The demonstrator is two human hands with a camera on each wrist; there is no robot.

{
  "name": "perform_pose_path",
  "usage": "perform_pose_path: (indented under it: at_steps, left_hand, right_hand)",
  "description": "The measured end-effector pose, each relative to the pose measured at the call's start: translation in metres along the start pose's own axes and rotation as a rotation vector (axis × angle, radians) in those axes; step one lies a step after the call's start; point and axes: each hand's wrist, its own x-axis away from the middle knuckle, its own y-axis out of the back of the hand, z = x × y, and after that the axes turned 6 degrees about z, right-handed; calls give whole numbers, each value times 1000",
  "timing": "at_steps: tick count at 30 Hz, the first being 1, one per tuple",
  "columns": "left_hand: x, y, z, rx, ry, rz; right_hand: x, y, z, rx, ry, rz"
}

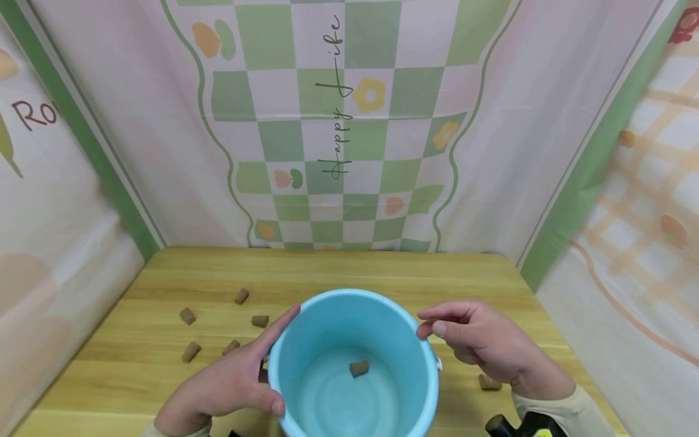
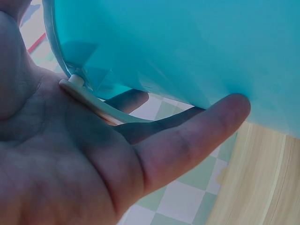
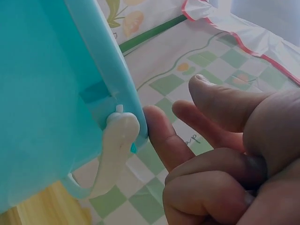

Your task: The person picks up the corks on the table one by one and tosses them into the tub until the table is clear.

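Wood-grain tabletop before checked curtain. Blue bucket between hands, brown piece on its floor. Left hand rests on bucket, fingers spread, nearly straight. Right hand touches rim, two fingers extended, others curled. Loose pieces lie left and right.
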Motion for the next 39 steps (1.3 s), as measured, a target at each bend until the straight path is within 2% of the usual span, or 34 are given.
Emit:
perform_pose_path:
  at_steps: [5, 10, 22, 29, 39]
  left_hand:
    - [0, 0, 0, -13, 10, 3]
    - [0, 0, 0, -12, 12, 6]
    - [0, 1, 0, -14, 2, 14]
    - [1, 1, -1, -13, 6, 15]
    - [1, 1, 0, -23, 10, 15]
  right_hand:
    - [1, 6, -3, -111, 34, 72]
    - [7, 14, -3, -208, 57, 94]
    - [37, 59, -3, -380, 174, 159]
    - [53, 86, -13, -451, 167, 151]
    - [74, 124, -42, -601, 159, 160]
